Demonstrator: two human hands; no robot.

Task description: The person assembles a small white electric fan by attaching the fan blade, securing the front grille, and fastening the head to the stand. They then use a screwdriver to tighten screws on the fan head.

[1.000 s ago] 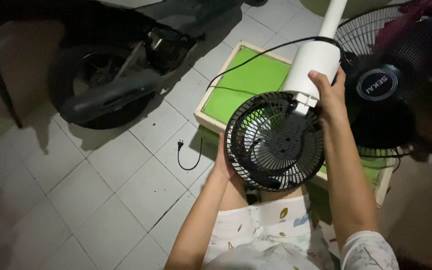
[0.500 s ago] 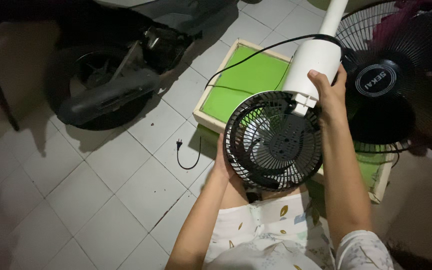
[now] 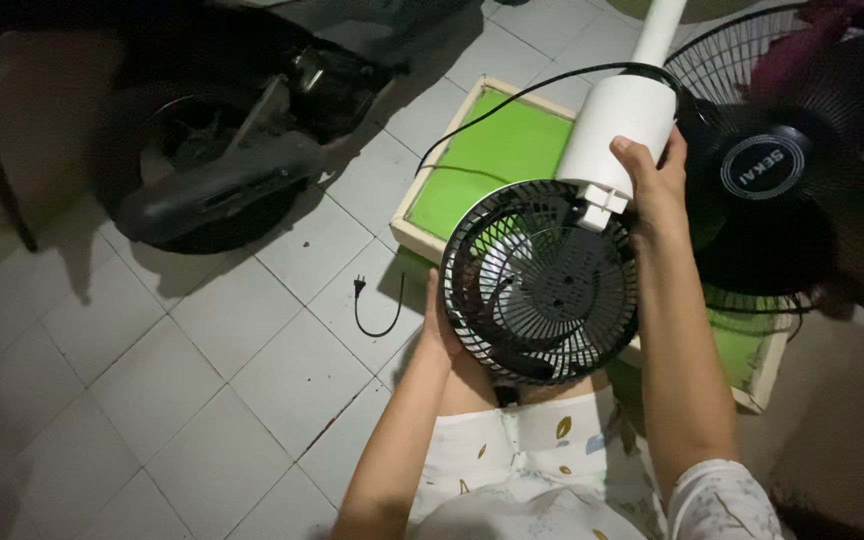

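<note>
- Head view: small fan (image 3: 542, 285) with round black grille held face-up above lap, just in front of low green-topped table (image 3: 497, 155).
- Left hand (image 3: 439, 325) pressed flat against left rim of black grille; fingers hidden behind grille, so closure of grip cannot be told.
- Right hand (image 3: 652, 180) wrapped around lower end of white cylindrical housing (image 3: 617, 125), fingers curled closed on it, thumb toward grille.
- White housing rising from top edge of grille, extending up and away over far side of table, narrowing into white pole at upper frame edge.
- Black power cord (image 3: 512, 95) arching from housing across green table top; plug end (image 3: 360, 288) lying on white floor tiles left of table.
- Larger black fan (image 3: 767, 170) with round centre badge resting on right part of table, just beside right hand.
- Parked scooter (image 3: 222, 150) on tiles well left of table, rear wheel nearest.
</note>
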